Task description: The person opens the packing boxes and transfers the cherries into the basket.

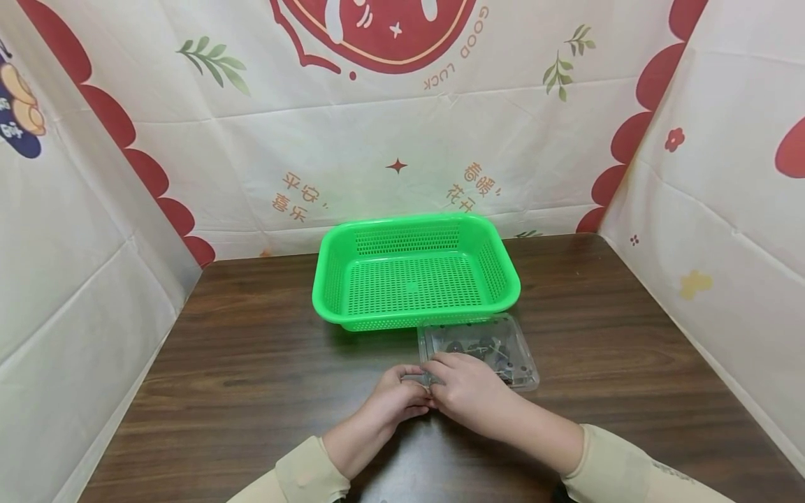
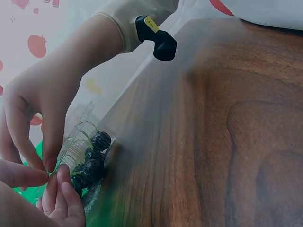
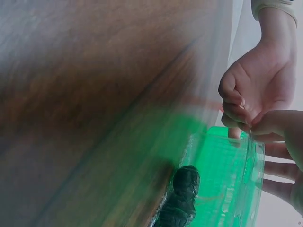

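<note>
A clear plastic clamshell box lies on the table against the front of a green basket. Inside it are dark round fruits with thin green stems, which look like grapes. My left hand pinches the box's near left corner with thumb and fingers. Coming from the other side, my right hand grips the same corner, its fingertips meeting those of the left. In the right wrist view the lid edge runs up to the fingertips. Part of the box is hidden beneath the right hand.
The perforated basket stands at the back middle of the brown wooden table, with its bare floor showing. Printed white cloth hangs behind the table and along both sides. A small black device sits at the right sleeve cuff.
</note>
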The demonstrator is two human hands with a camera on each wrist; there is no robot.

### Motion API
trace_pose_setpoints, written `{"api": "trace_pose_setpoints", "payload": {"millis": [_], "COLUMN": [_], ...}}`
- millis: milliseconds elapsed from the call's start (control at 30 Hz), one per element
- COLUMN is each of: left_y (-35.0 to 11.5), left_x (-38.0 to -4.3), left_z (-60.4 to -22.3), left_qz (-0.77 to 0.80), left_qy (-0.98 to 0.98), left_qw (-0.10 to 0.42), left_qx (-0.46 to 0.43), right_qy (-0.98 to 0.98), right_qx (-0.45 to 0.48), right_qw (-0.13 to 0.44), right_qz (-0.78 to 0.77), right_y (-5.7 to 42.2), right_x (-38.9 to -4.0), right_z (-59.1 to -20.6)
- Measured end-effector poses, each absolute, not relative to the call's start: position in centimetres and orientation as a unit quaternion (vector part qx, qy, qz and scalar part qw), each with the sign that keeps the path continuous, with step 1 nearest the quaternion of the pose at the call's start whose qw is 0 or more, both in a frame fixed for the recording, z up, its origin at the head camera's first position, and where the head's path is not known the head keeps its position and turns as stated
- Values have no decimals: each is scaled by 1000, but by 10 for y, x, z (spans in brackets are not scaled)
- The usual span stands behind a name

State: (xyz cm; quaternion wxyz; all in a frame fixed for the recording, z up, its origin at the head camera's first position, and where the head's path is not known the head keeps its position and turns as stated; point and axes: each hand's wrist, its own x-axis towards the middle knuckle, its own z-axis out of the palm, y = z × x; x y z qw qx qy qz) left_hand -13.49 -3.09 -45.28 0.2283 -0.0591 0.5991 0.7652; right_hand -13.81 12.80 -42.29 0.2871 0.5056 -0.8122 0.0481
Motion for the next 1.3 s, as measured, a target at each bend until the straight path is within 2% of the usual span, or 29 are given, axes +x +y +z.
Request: {"api": "trace_pose_setpoints", "payload": {"millis": [400,633,1033,1300], "left_y": [-30,-30,-28,-26], "left_x": [-132,-132,-132,-130], "left_z": [-451,-452,-448,-445], "left_qz": [758,759,760,757], "left_qy": [611,609,609,618], "left_qw": [220,220,214,199], "left_qx": [-68,-71,-75,-74], "right_qy": [-784,-758,-715,-709], "right_qx": [521,554,577,580], "right_qw": [337,345,393,401], "right_qz": [19,-2,25,19], "right_y": [118,116,113,113], "right_x": [-138,-141,-143,-143], "right_z": [-426,-430,-436,-437]}}
